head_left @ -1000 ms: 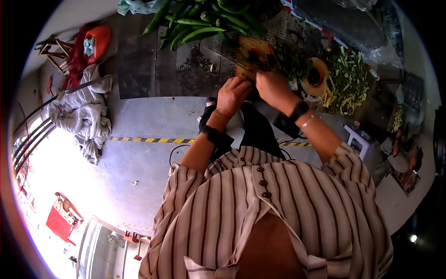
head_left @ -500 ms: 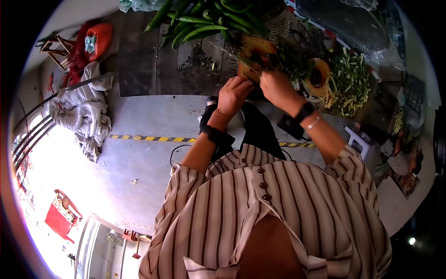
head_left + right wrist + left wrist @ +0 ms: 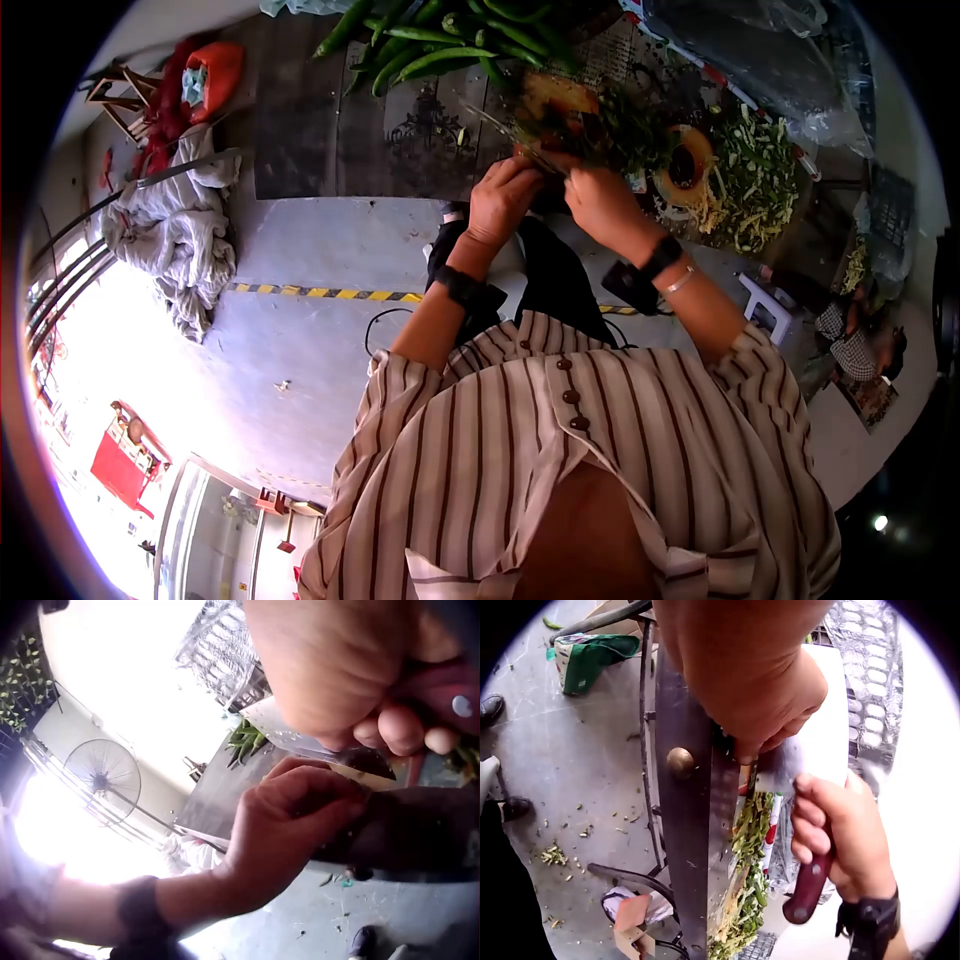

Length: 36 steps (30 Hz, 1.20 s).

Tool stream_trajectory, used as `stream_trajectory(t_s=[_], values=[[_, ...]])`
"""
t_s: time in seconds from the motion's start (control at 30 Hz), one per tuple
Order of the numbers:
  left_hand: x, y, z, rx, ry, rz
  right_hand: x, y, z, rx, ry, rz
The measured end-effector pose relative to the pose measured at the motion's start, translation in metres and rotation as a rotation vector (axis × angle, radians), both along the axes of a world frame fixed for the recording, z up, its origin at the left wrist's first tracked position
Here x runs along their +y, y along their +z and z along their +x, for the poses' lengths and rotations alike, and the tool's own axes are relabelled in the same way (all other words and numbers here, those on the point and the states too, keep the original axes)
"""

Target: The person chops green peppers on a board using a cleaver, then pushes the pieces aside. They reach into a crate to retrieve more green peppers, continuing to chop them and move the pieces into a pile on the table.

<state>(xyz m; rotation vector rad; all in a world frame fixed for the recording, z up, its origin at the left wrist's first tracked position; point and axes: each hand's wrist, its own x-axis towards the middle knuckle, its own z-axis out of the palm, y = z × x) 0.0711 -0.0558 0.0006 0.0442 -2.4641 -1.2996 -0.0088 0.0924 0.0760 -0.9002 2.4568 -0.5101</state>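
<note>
My right hand (image 3: 610,208) grips the dark red handle (image 3: 810,889) of a cleaver. Its broad blade (image 3: 277,726) lies right beside the knuckles of my left hand (image 3: 500,202) at the table's near edge. In the right wrist view, the left hand (image 3: 289,817) has its fingers bent and its thumb drawn in to the fingertips. A speck of green at those fingertips looks like a pepper end; the fingers hide the rest. An orange-brown board (image 3: 555,95) lies just beyond both hands, dark green cuttings (image 3: 635,130) along its right side.
Whole long green peppers (image 3: 430,50) are heaped at the table's back. Chopped green and pale strips (image 3: 755,170) spread at the right, by a brown ring-shaped item (image 3: 690,165) with a dark centre. Clear plastic bags (image 3: 750,50) lie behind. A metal frame (image 3: 649,750) runs beside the table edge.
The right hand and cleaver have shifted slightly right and toward the body. The left hand stays at nearly the same place by the edge. The whole head view has tilted a little.
</note>
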Motion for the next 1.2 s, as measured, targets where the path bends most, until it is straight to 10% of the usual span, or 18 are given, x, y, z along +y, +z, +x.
stream_trajectory(t_s=[1.2], values=[[-0.006, 0.007, 0.013, 0.023, -0.049, 0.052, 0.014, 0.026, 0.007, -0.065, -0.092, 0.025]])
